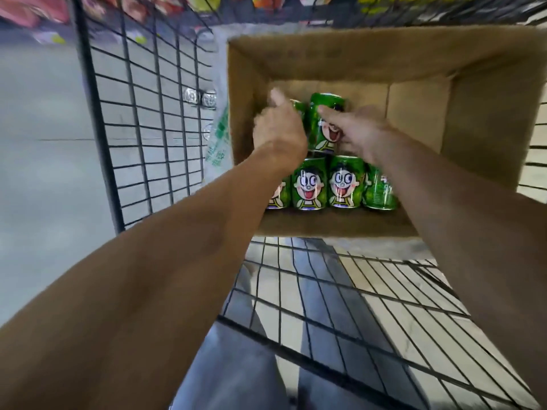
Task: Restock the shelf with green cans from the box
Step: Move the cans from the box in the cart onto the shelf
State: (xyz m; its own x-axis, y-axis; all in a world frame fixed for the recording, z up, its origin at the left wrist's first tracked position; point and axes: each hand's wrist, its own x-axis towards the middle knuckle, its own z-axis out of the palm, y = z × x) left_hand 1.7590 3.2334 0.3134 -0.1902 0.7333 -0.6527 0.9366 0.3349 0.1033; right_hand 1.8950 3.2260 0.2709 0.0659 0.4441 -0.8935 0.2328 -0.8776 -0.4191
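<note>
- glossy green metal cans (pixel 310 183) with printed cartoon faces, smooth and reflective, at frame centre
- matt brown corrugated cardboard box (pixel 488 113), dull fibrous walls, upper right
- black coated wire grid panel (pixel 142 119), smooth thin metal rods, upper left
- shiny silver metal can tops (pixel 199 97) behind that grid
</note>
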